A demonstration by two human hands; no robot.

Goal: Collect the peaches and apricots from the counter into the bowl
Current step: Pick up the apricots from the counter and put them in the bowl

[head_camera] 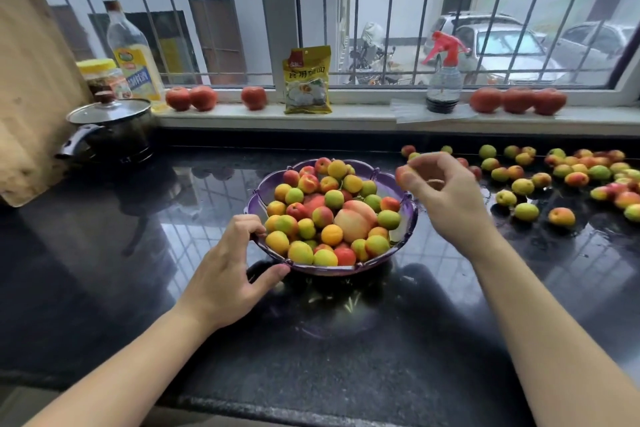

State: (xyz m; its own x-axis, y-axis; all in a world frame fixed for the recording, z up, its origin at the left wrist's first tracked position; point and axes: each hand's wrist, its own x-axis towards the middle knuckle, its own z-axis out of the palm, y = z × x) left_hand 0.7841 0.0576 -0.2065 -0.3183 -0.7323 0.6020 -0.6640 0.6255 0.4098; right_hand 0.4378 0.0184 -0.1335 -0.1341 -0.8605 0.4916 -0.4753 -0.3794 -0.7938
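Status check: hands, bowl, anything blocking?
Left hand grips the bowl rim. Right hand pinches an apricot beside the bowl. Many loose fruit remain on the counter, right. Nothing blocking.

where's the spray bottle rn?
In the head view, the spray bottle with the red trigger stands on the windowsill, right of centre, between the yellow packet and the three tomatoes on the right.
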